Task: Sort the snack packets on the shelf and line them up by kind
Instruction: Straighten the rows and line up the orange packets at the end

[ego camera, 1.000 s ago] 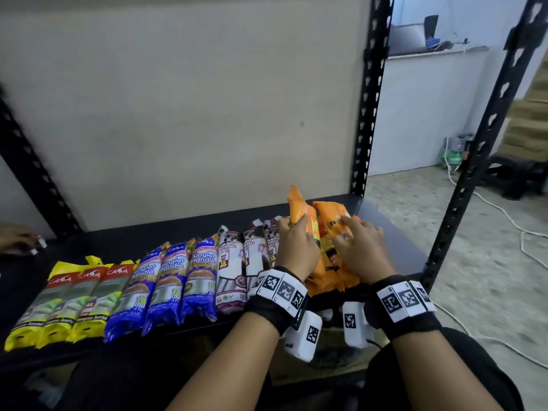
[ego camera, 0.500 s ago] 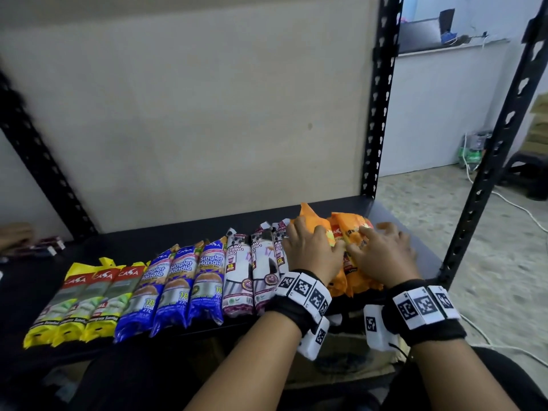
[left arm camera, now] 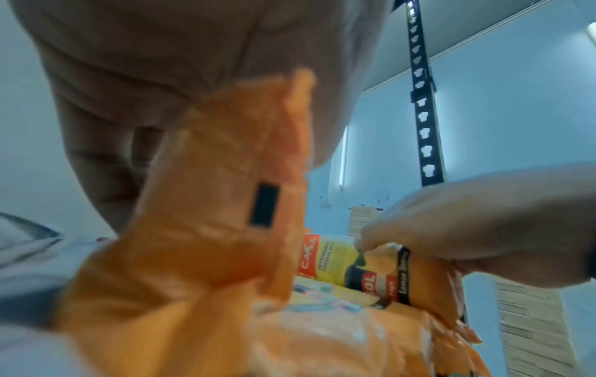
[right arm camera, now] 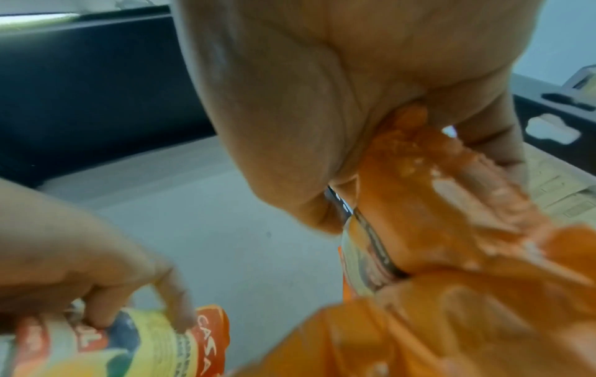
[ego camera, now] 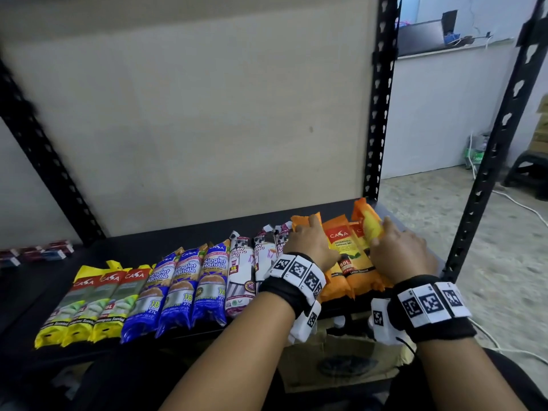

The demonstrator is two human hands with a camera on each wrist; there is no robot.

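Packets lie in a row along the front of the black shelf (ego camera: 148, 241): yellow ones (ego camera: 86, 304), blue ones (ego camera: 178, 286), white-purple ones (ego camera: 241, 277), and orange ones (ego camera: 344, 256) at the right end. My left hand (ego camera: 310, 244) grips the leftmost orange packet (ego camera: 305, 221), which the left wrist view shows running under the palm (left arm camera: 209, 216). My right hand (ego camera: 400, 253) grips the rightmost orange packet (ego camera: 367, 223), its far end raised; it is pinched against the palm (right arm camera: 435, 204). One orange packet lies face up between my hands.
Black perforated uprights (ego camera: 376, 114) (ego camera: 501, 143) frame the shelf's right end, and a beige panel closes the back. Small red and blue boxes (ego camera: 38, 253) sit at the far left. A cardboard box (ego camera: 341, 360) stands below the shelf. A white cable (ego camera: 519, 203) crosses the floor.
My hands have spread apart on the orange packets, uncovering the middle one. The left packet came down from upright, and the right packet's far end has lifted.
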